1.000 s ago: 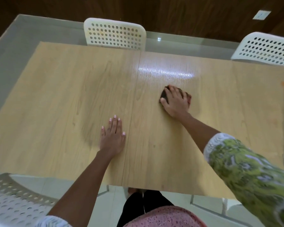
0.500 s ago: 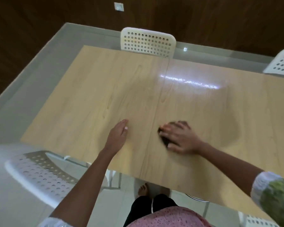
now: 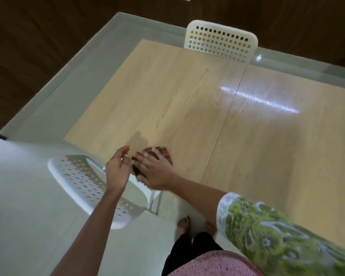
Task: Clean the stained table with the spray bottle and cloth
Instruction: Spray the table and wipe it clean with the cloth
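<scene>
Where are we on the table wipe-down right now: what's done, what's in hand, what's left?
Done, apparently: the far middle of the table shines with faint wipe arcs. In hand: the right hand presses the dark cloth flat at the near edge, with the left hand cupped open just off that edge. Left: the table's right side is only partly in view, and no spray bottle shows, so I can't confirm the rest.

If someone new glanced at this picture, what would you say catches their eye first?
Probably the right hand pressing a dark cloth onto the near-left corner of the wooden table, with the left hand cupped just beside it at the edge. Next, the bright glare streak on the tabletop, and the white perforated chair at the far side.
</scene>
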